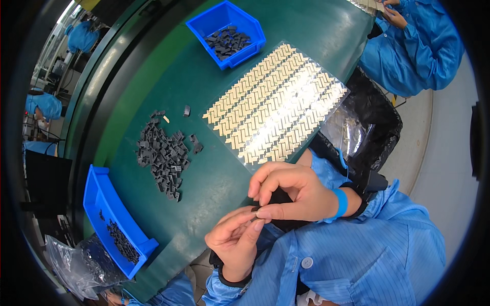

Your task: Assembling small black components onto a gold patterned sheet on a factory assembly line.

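Head view: green table [209,186], one, with its near edge beside the wearer.

Left hand [232,242], one: just off the near edge, fingers bent, thumb and fingertips pinching a small dark piece.

Right hand [296,196], one: beside the near edge, blue wristband [341,203] at the wrist, thumb and fingers curled in to pinch the same piece from the other side.

Small dark piece [256,208], one: between the fingertips of both hands, by the near edge; largely covered, perhaps plastic, its shape not to be told.

Sheet of cream herringbone-set tabs [273,107], one: flat on the table along the near edge, strips in parallel rows, a bright glare across them.

Loose pile of dark grey clips [163,153], one: between the sheet and the far edge, with two outlying clips [187,110] and a small cream sliver [166,119] close by.

Blue parts bins, two: the first [217,18] beyond the sheet, part filled with dark grey pieces [229,43]; the second [109,199] at the far edge, holding smaller black pieces [122,242].

Clear plastic bag [71,268], one: beside the second bin.

Black bin liner [383,112], one: off the near edge.

Co-worker's sleeve [398,64], blue: past the liner.
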A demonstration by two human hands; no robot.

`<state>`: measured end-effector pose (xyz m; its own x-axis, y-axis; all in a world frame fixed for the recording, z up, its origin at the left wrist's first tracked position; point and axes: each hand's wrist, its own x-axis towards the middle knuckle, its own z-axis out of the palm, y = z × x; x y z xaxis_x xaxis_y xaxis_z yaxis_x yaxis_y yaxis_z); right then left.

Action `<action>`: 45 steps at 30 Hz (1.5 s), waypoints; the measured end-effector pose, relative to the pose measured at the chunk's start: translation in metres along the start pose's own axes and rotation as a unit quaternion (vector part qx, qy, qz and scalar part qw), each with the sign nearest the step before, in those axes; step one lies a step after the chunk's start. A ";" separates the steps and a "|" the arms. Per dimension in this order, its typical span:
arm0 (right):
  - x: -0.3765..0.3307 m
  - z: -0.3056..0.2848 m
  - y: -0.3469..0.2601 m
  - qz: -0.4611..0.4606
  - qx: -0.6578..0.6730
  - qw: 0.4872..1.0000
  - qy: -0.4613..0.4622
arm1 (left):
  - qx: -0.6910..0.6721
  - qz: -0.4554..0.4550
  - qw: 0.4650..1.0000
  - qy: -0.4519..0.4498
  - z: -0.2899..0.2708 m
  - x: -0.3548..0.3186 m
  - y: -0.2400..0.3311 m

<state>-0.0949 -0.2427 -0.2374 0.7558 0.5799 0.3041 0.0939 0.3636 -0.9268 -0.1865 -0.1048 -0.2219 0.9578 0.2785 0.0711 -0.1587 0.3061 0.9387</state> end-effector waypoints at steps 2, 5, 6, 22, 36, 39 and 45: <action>0.001 0.000 -0.001 -0.012 -0.029 0.999 -0.014 | -0.003 0.003 1.000 -0.010 -0.005 -0.002 -0.002; 0.003 -0.001 -0.003 0.073 0.100 0.992 -0.001 | -0.028 -0.003 0.999 -0.037 -0.006 -0.001 0.000; 0.004 -0.005 -0.005 0.139 0.170 0.974 -0.061 | -0.050 -0.014 0.997 -0.055 -0.006 0.000 0.001; 0.022 -0.017 -0.014 0.245 0.019 0.930 -0.272 | 0.385 0.094 0.895 -0.203 -0.010 0.017 0.035; 0.014 -0.006 0.010 -0.015 -0.038 0.990 -0.132 | -0.370 -0.249 0.894 -0.034 -0.013 -0.005 -0.012; 0.020 -0.007 0.027 -0.211 -0.187 0.955 -0.096 | -0.468 -0.299 0.831 -0.011 -0.011 -0.008 -0.015; 0.026 -0.027 0.019 -0.352 -0.374 0.842 -0.164 | -0.198 -0.264 0.944 0.007 -0.028 -0.025 0.009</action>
<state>-0.0558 -0.2398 -0.2530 0.1335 0.6280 0.7667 0.9190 0.2112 -0.3330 -0.2182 -0.0836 -0.2250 0.9254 0.0031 -0.3790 0.2606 0.7208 0.6423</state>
